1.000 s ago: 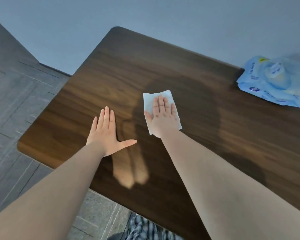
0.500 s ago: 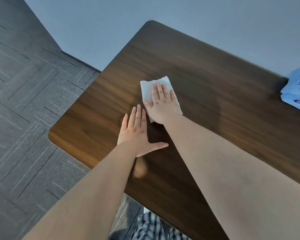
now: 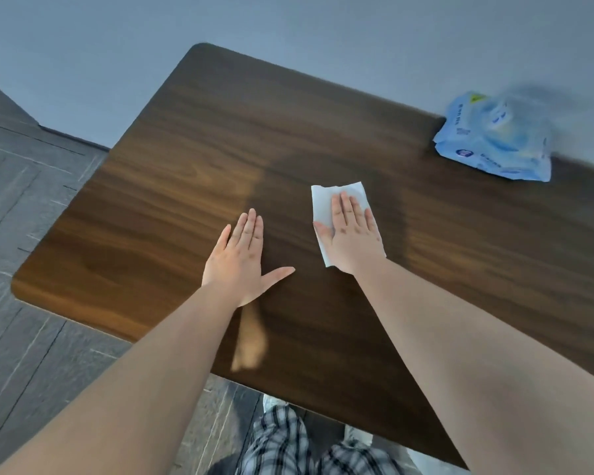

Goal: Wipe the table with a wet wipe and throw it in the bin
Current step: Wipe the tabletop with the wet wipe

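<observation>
Right hand (image 3: pixel 352 234) lay flat, pressing wet wipe (image 3: pixel 326 204) onto table (image 3: pixel 172 186), left hand (image 3: pixel 242 260) splayed empty beside it, blue wipes pack (image 3: pixel 494 145) at far edge.

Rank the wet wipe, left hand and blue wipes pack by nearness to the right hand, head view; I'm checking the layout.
1. wet wipe: directly under the right hand.
2. left hand: beside it, flat on the table.
3. blue wipes pack: at the far right edge.

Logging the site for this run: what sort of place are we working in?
Probably a room in a home or small office, though little shows. A dark wooden table stands against a plain grey wall, the floor is grey tile-pattern, and a blue wet-wipe pack lies on the table.
</observation>
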Demonstrator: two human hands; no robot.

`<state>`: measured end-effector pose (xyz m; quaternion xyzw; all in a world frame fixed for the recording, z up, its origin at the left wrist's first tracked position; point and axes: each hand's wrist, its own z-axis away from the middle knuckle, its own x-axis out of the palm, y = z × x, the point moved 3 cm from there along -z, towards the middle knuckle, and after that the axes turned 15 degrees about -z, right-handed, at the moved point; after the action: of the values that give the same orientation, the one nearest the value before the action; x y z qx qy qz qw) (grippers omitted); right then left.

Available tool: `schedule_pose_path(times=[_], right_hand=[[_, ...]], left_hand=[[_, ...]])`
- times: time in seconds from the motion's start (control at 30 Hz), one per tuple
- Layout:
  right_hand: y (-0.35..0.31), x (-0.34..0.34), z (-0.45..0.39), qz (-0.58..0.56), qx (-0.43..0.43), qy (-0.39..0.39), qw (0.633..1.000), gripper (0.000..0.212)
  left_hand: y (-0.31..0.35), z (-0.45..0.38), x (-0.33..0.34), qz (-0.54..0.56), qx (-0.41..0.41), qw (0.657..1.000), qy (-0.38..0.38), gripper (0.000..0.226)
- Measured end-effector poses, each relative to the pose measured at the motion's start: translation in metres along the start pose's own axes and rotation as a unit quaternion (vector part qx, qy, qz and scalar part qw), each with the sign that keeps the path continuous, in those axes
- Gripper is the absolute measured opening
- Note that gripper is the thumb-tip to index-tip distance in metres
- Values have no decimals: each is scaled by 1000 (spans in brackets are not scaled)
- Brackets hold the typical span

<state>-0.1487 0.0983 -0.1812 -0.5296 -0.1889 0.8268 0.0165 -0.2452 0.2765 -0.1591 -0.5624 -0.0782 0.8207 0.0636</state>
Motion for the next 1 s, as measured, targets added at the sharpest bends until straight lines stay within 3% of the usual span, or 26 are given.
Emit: schedule_pose_path(times=[0.3, 0.63, 0.8, 1.0], right_hand=[[211, -46, 82, -47, 161, 63, 984, 68], [430, -86, 196, -119, 341, 125, 924, 69], [482, -92, 237, -129, 384, 144, 903, 69], [475, -86, 235, -134, 402, 148, 894, 67]], left_hand=[[165, -29, -58, -41, 144, 988, 25, 99], [360, -35, -93, -82, 277, 956, 46, 103], [393, -34, -87, -109, 258, 960, 30, 106], [393, -36, -87, -111, 255, 960, 30, 106]])
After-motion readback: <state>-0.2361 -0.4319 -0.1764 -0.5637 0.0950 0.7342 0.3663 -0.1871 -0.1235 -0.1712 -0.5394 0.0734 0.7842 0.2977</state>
